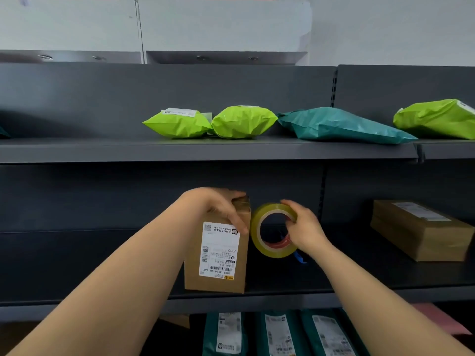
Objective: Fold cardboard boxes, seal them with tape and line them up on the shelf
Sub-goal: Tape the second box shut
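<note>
Cardboard box [218, 253] upright on middle shelf [359, 294], left hand [221, 206] clamped over top flaps. Right hand [305, 227] gripping tape roll [272, 231] beside it. Probably light, stiff-walled; best held by top edges.

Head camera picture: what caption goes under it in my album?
Left hand steadies a cardboard box on the shelf; right hand holds tape.

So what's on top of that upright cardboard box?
The left hand rests on the top of the cardboard box, gripping its upper edge. The hand covers most of the top, so any tape there cannot be seen.
</note>
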